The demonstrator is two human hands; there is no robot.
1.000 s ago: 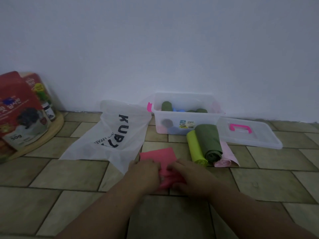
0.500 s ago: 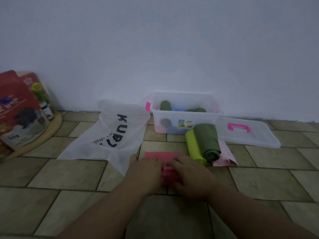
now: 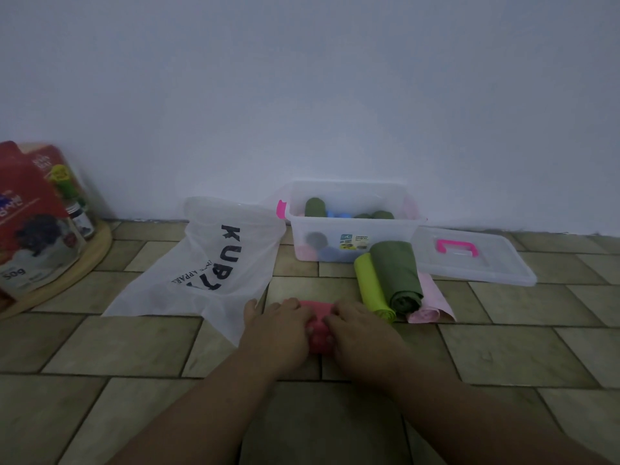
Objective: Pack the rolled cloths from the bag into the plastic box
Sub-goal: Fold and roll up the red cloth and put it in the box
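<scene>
A red cloth (image 3: 318, 333) lies on the tiled floor, mostly rolled up, with only a thin strip showing beyond my fingers. My left hand (image 3: 276, 325) and my right hand (image 3: 360, 327) both grip the roll from above, fingers curled over it. Just right of them lie a lime green roll (image 3: 370, 285), a dark green roll (image 3: 399, 273) and a pale pink cloth (image 3: 431, 302). The clear plastic box (image 3: 352, 245) stands open by the wall with several rolled cloths inside. The flat white bag (image 3: 214, 260) lies to the left.
The clear lid (image 3: 476, 260) with a pink handle lies right of the box. At far left a round wooden tray (image 3: 67, 276) holds red packets (image 3: 30, 216) and a small jar. A plain wall rises behind everything.
Both hands have rolled the red cloth away from me; the flat red part that showed ahead of the fingers has shrunk to a thin strip.
</scene>
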